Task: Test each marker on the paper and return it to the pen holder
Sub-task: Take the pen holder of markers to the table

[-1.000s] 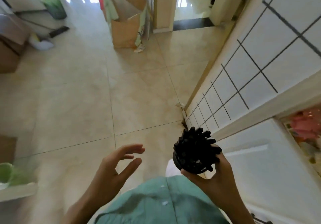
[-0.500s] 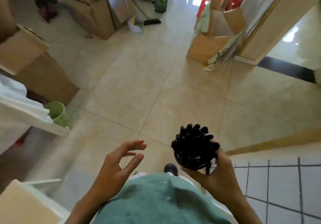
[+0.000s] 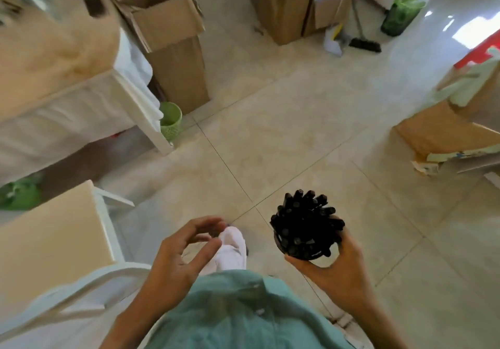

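- Beige tiled floor (image 3: 284, 137) with thin grout lines forms the background; the person stands on it, and no paper is in sight.
- Right hand (image 3: 334, 264): its grip is clenched round the lower wall of the pen holder (image 3: 304, 254), fingers curled under and behind the black cup, which is carried in the air to the right of the body.
- Pen holder contents: a dense bundle of black markers (image 3: 305, 218), caps up and fanning outward above the rim; their number cannot be told.
- Handling, as a judgement: the cup looks rigid and the markers stiff and light singly, though the full load probably makes it top-heavy. It is best held low round the wall and kept upright. A single marker is best pinched at its capped end and drawn straight up, since its neighbours stand packed tight against it.
- Left hand (image 3: 181, 256): released, with fingers loosely bent and holding nothing, well apart from the holder on the left.
- Near the body: a green shirt (image 3: 230, 313) and a white shoe (image 3: 232, 246) below the hands.
- Left side: a desk (image 3: 46, 240) with a pale top nearby, and a white-draped surface farther off with a small green basket (image 3: 170, 121) at its corner; what the basket holds is not visible.
- Far side: open cardboard boxes (image 3: 173, 45), a broom (image 3: 362, 40) and a green bin (image 3: 400, 15); more torn cardboard lies at right.
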